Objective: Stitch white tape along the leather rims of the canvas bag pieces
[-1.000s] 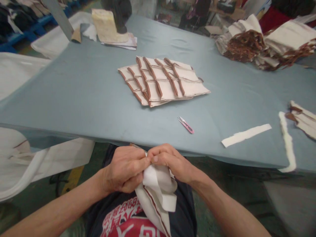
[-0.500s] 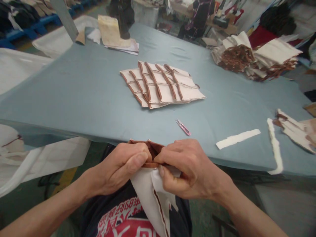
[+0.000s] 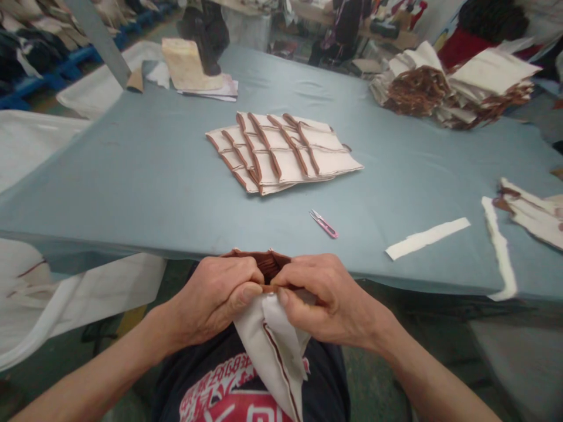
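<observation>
At the table's front edge, both hands grip a cream fabric pouch (image 3: 255, 328) with a brown lining and brown rim. My left hand (image 3: 220, 299) is closed on the rim, its thumb on the outside. Opposite it, my right hand (image 3: 325, 299) pinches the same rim between thumb and fingers. The two hands nearly meet, and the pouch's mouth gapes behind them. Its lower part hangs over my dark printed shirt. A pair of pink-handled thread snips (image 3: 324, 224) lies on the table just beyond my right hand.
Similar cream and brown pieces (image 3: 285, 152) lie overlapped mid-table. Cream strips (image 3: 427, 238) and another fabric piece (image 3: 534, 214) lie to the right. Bundled stacks (image 3: 416, 91) sit at the far right. A yellowish block-like object (image 3: 187, 64) stands at the far left, by a pole (image 3: 99, 41).
My hands have come slightly closer together along the pouch's rim, and the hanging fabric has shifted a little. The view has tilted slightly. The snips stay on the table.
</observation>
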Available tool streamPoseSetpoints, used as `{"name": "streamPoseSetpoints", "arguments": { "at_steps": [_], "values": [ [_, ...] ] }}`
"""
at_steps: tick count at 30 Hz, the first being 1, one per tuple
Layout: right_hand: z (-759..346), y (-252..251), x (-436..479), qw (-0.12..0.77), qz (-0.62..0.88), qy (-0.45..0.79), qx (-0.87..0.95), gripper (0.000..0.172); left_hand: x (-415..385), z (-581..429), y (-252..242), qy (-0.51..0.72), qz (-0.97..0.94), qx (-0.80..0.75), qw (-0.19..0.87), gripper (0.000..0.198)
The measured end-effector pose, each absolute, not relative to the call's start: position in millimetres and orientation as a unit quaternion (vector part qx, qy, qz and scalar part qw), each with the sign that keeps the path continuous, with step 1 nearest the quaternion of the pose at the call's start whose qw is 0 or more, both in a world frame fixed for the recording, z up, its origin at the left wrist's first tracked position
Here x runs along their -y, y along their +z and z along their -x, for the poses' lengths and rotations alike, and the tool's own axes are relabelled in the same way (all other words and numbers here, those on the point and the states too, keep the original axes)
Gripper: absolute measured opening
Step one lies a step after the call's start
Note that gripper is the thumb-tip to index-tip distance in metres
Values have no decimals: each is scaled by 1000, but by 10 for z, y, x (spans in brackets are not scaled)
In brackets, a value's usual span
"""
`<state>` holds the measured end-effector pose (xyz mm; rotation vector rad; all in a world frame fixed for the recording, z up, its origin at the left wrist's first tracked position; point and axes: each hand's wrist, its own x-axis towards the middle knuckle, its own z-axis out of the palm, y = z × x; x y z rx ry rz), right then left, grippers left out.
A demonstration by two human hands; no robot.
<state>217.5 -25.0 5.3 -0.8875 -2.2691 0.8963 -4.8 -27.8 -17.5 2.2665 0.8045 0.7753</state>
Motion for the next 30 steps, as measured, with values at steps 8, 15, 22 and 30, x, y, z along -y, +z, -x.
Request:
{"name": "streamPoseSetpoints", "arguments": {
  "at_steps": [8, 15, 22, 30],
  "values": [
    [-2285, 94, 314, 251, 367, 282, 850, 23, 250, -228, 97, 248, -859, -362, 263, 41],
    [-2370, 88, 341, 304, 313, 277, 856, 31, 190, -366, -63, 288, -638, -311, 643, 61],
    [-2476, 15, 306, 300, 297, 317, 849, 34, 251, -412, -347, 293, -518, -343, 727, 71],
    [-2535, 2, 272, 287, 278, 319, 859, 41, 119, -306, -229, 244, -619, -283, 691, 62]
  ]
}}
